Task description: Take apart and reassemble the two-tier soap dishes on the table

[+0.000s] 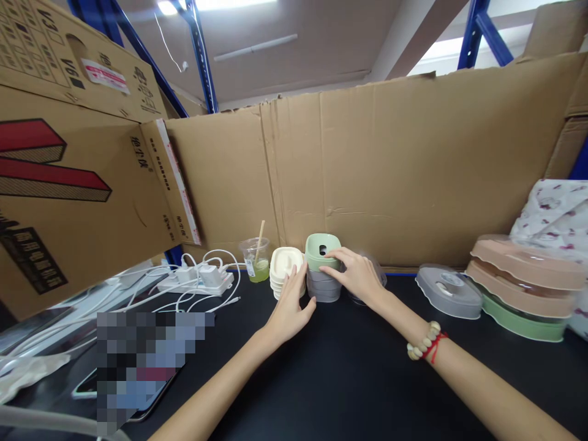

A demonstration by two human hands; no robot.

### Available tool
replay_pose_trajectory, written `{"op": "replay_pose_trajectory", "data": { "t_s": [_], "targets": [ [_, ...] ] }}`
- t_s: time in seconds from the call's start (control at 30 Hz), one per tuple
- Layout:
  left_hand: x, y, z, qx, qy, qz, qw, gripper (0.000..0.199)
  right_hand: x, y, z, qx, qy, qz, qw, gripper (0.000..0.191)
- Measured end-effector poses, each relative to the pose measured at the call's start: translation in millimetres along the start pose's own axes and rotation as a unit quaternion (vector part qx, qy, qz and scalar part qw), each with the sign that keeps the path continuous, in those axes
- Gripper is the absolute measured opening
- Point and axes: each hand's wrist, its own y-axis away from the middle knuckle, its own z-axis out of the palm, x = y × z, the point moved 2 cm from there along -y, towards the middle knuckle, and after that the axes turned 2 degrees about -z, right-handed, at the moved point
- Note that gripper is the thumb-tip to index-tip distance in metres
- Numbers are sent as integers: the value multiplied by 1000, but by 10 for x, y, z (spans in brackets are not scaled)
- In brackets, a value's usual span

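Green container (316, 260) against right hand (356, 274)

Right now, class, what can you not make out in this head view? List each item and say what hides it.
All in the head view:
- Surface beneath the pixelated patch: masked by blocks.
- Full shape of the clear thing: behind the right hand.
- Right side of the cream stack: covered by the left hand.
- Rest of the patterned cloth: cut off by the right edge.
- Words on the drink label: too small.
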Motion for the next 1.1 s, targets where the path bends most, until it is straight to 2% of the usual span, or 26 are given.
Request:
{"op": "replay_pose_trajectory", "data": {
  "t_s": [0.2,0.5,0.7,0.8,0.87,0.97,1.03,1.1],
  "targets": [
    [19,-1,-14,2,-6,-4,1000,72,-15,-4,-22,-2,23,1,1000,16],
    [33,36,2,5,-48,31,998,69,-12,0,14,-4,25,7,1000,16],
    [36,51,-8,25,-117,72,990,68,-67,12,-13,-60,70,12,996,22],
    [29,43,-31,36,-136,81,987,66,-104,-8,-80,-58,91,17,994,32],
    [24,37,-42,41,-146,83,985,65,-98,-35,-156,-37,105,48,993,35],
    [21,34,-48,50,-158,85,983,63,9,-79,-323,-17,138,134,981,38],
    [20,36,-47,55,-163,86,981,61,159,-92,-468,-25,184,210,960,40],
    [18,39,-48,64,-168,88,980,60,355,-90,-615,-59,232,284,928,37]
  ]
}}
